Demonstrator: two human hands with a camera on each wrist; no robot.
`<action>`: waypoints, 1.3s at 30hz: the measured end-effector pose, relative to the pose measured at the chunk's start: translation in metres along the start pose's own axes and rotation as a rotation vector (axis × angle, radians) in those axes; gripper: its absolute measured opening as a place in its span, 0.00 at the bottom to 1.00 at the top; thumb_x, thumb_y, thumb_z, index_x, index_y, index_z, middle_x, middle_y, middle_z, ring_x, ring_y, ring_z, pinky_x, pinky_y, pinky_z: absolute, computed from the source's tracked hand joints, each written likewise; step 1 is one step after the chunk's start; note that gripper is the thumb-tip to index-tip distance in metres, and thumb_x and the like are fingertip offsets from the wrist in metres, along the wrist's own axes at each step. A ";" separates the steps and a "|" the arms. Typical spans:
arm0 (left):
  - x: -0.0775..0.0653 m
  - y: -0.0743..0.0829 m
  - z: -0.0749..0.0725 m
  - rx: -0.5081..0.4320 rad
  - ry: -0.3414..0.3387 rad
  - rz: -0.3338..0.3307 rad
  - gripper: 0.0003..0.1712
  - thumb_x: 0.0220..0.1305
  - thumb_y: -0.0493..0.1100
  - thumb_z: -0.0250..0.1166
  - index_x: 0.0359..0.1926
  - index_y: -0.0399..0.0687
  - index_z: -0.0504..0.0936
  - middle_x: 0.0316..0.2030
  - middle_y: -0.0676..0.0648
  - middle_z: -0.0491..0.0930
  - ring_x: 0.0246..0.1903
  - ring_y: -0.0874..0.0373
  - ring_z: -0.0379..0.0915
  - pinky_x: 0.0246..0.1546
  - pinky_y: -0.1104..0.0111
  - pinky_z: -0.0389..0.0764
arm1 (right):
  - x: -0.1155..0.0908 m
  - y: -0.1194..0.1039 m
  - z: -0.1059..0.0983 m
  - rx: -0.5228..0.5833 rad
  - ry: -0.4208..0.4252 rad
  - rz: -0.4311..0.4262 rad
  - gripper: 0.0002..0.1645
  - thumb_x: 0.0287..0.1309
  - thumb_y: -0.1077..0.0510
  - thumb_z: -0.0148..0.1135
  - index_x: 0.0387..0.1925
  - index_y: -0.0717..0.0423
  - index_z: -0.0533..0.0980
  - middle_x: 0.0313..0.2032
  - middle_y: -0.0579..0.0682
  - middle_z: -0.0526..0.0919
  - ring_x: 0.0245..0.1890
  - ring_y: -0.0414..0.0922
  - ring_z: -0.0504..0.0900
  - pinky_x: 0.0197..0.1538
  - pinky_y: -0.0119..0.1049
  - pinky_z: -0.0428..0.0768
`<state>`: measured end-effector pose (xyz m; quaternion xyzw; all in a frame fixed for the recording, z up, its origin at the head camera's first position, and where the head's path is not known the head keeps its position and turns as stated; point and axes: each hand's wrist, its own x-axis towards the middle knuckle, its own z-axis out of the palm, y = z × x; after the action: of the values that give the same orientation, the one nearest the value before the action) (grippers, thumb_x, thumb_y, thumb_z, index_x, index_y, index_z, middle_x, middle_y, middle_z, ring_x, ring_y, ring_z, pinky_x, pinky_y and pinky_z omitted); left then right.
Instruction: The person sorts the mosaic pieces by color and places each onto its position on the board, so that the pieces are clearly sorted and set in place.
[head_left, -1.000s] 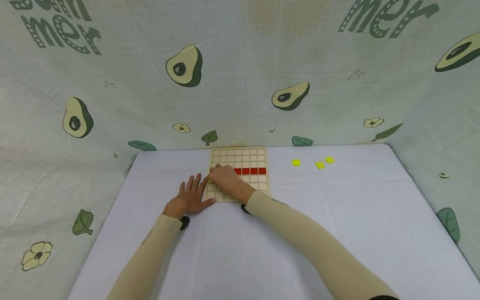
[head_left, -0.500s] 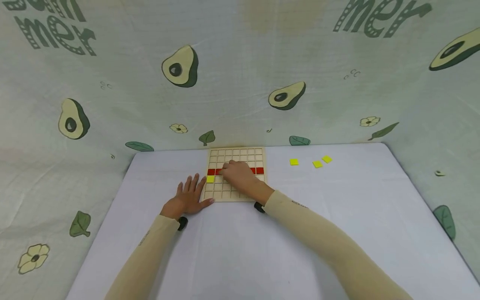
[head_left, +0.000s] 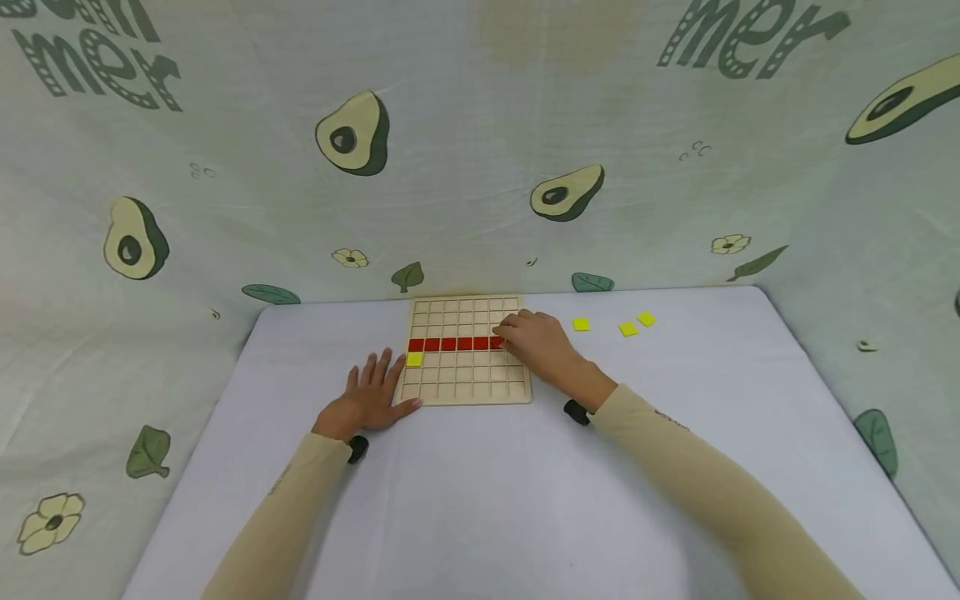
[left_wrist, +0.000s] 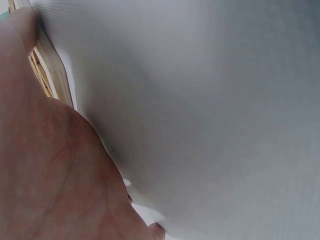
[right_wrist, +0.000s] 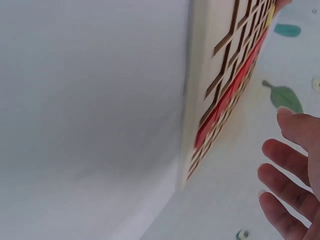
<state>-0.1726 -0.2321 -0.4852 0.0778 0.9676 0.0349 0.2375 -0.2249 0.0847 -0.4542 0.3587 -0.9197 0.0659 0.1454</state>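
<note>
Lying on white tabletop (head_left: 480, 508) before avocado-print cloth (head_left: 457, 225), gridded board (head_left: 465, 389).

Soft, even light is spreading over the white tabletop (head_left: 480, 500) in the head view. Faint, diffuse shadows are lying beside the left sleeve (head_left: 262, 525) and right sleeve (head_left: 712, 483), the latter's lower edge smearing slightly. Wide-angle distortion is elongating the avocado print (head_left: 903, 96) near the upper-right edge of the printed cloth (head_left: 465, 167). The left wrist view is looking dim and grey, the left hand (left_wrist: 60, 170) sitting in shade and the white surface dissolving into blur, darkening toward the upper right. In the right wrist view, the wooden grid board (right_wrist: 212, 65) is showing a soft, slightly hazy near edge.
</note>
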 end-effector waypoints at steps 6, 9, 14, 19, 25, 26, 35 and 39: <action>-0.001 0.001 -0.001 -0.001 0.004 0.005 0.57 0.75 0.70 0.53 0.85 0.42 0.40 0.84 0.30 0.34 0.82 0.29 0.29 0.78 0.34 0.37 | -0.024 0.027 -0.008 -0.010 0.014 0.054 0.20 0.61 0.59 0.78 0.55 0.55 0.87 0.51 0.51 0.90 0.49 0.51 0.87 0.49 0.43 0.87; -0.002 0.003 -0.001 -0.009 0.012 0.011 0.57 0.75 0.70 0.54 0.85 0.41 0.42 0.83 0.30 0.35 0.82 0.28 0.30 0.78 0.33 0.38 | -0.037 0.041 -0.011 -0.005 0.009 0.087 0.21 0.60 0.60 0.78 0.55 0.56 0.87 0.52 0.52 0.90 0.50 0.52 0.87 0.49 0.44 0.87; -0.003 0.002 0.001 -0.005 0.022 0.017 0.56 0.75 0.69 0.54 0.85 0.40 0.42 0.83 0.29 0.36 0.82 0.28 0.31 0.78 0.33 0.39 | -0.056 0.061 -0.012 0.007 -0.027 0.145 0.22 0.61 0.61 0.78 0.57 0.58 0.86 0.53 0.55 0.89 0.51 0.54 0.87 0.50 0.47 0.87; -0.005 0.002 0.001 -0.005 0.026 0.023 0.56 0.76 0.68 0.54 0.85 0.39 0.43 0.83 0.29 0.36 0.81 0.28 0.32 0.77 0.32 0.39 | -0.070 0.079 -0.010 0.020 -0.028 0.174 0.23 0.60 0.62 0.78 0.57 0.59 0.85 0.54 0.56 0.89 0.52 0.55 0.87 0.50 0.50 0.87; -0.003 0.002 0.001 -0.020 0.029 0.021 0.56 0.75 0.68 0.55 0.85 0.40 0.42 0.83 0.30 0.35 0.82 0.28 0.31 0.78 0.33 0.38 | -0.076 0.097 -0.008 0.023 0.000 0.163 0.23 0.59 0.64 0.78 0.56 0.63 0.85 0.54 0.60 0.88 0.51 0.58 0.87 0.48 0.52 0.87; -0.003 0.001 0.001 -0.020 0.028 0.021 0.56 0.75 0.68 0.55 0.85 0.40 0.42 0.83 0.30 0.35 0.82 0.28 0.30 0.78 0.33 0.38 | -0.076 0.098 -0.009 0.027 -0.005 0.170 0.24 0.59 0.64 0.78 0.57 0.63 0.84 0.55 0.60 0.88 0.52 0.59 0.86 0.49 0.53 0.87; -0.002 0.001 0.002 -0.011 0.022 0.019 0.56 0.75 0.69 0.55 0.85 0.41 0.42 0.84 0.30 0.35 0.82 0.28 0.31 0.78 0.33 0.38 | -0.069 0.104 -0.005 0.037 -0.122 0.220 0.26 0.63 0.64 0.75 0.62 0.63 0.82 0.60 0.61 0.86 0.58 0.60 0.84 0.57 0.55 0.84; 0.000 -0.001 0.003 -0.003 0.021 0.015 0.57 0.75 0.70 0.54 0.85 0.41 0.41 0.84 0.30 0.34 0.82 0.28 0.29 0.78 0.33 0.37 | -0.066 0.107 -0.003 0.031 -0.156 0.222 0.26 0.64 0.63 0.75 0.62 0.63 0.81 0.60 0.62 0.85 0.59 0.60 0.84 0.57 0.56 0.84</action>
<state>-0.1708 -0.2327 -0.4882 0.0842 0.9695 0.0390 0.2270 -0.2505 0.2061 -0.4743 0.2609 -0.9611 0.0677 0.0599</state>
